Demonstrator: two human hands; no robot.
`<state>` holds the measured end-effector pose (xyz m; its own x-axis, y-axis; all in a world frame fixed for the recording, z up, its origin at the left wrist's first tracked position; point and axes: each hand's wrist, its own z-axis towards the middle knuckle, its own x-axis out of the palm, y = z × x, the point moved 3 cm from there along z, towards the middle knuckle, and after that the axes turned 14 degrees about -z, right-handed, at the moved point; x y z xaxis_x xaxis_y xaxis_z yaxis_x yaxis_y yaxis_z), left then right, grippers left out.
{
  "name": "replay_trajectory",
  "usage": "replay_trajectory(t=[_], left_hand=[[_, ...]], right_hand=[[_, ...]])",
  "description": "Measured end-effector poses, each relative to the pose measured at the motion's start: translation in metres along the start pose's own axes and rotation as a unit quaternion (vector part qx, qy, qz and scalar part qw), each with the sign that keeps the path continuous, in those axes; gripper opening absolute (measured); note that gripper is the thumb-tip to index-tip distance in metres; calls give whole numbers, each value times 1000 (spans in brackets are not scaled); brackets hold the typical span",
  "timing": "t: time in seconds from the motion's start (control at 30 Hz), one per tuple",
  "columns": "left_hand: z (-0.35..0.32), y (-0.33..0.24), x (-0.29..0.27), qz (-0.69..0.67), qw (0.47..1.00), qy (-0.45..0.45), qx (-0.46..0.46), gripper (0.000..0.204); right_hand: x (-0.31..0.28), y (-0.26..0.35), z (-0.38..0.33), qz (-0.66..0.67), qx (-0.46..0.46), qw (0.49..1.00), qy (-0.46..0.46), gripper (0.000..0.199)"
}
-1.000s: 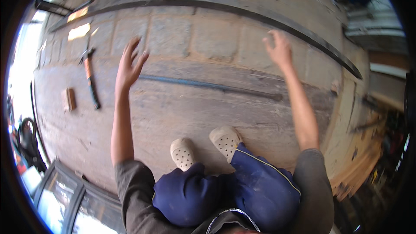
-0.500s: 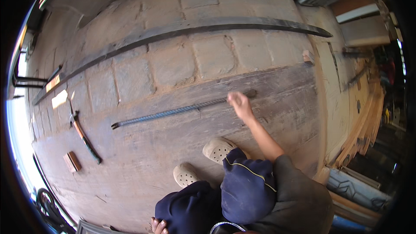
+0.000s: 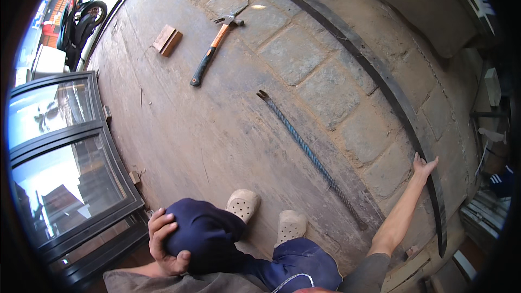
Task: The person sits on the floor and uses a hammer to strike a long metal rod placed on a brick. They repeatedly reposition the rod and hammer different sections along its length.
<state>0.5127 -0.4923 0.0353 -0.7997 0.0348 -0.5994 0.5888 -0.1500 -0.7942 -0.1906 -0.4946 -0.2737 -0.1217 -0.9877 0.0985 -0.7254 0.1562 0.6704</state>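
Note:
My right hand (image 3: 426, 167) reaches out to the right, thumb and fingers spread in a V over a long dark beam (image 3: 384, 84). Whether it presses on the beam is unclear. My left hand (image 3: 165, 241) rests over my left knee with its fingers apart, holding nothing. Ahead of my feet lies a ribbed steel pry bar (image 3: 309, 154), partly blue, with a forked tip at its far end. Farther off, a claw hammer (image 3: 211, 54) with an orange and black handle lies beside a small brown wooden block (image 3: 167, 40).
Dark-framed glass panels (image 3: 62, 160) lie at my left. A motorbike (image 3: 78, 21) stands outside at the far left. Paving stones (image 3: 331, 95) border the brown floor. A grey curved panel (image 3: 420, 8) hangs over the far right; timber pieces (image 3: 407, 268) lie at the lower right.
My view has swung left. My right hand has moved from above the pry bar's near end out to the long beam. My left hand now shows more fully on the knee.

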Motion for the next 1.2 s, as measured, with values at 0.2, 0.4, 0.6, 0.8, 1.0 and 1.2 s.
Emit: replay_trajectory(t=[0.2, 0.4, 0.6, 0.8, 1.0, 1.2], left_hand=[[66, -24, 30, -81, 976, 193, -56, 40], [58, -40, -31, -122, 942, 153, -272, 38], [-32, -137, -164, 126, 967, 86, -205, 49], [-298, -299, -329, 24, 684, 397, -612, 50], [-256, -362, -351, -90, 770, 388, -499, 48], [-228, -354, -371, -248, 833, 281, -407, 45]], right_hand=[[13, 45, -63, -431, -249, 844, 198, 66], [-109, -16, -405, -778, -232, 428, 396, 34], [-281, 114, -556, -837, 73, 483, 245, 34], [-239, 272, -642, -873, -20, 430, 230, 34], [-171, 342, -701, -852, -107, 456, 232, 33], [-70, 290, -767, -858, -148, 375, 318, 33]])
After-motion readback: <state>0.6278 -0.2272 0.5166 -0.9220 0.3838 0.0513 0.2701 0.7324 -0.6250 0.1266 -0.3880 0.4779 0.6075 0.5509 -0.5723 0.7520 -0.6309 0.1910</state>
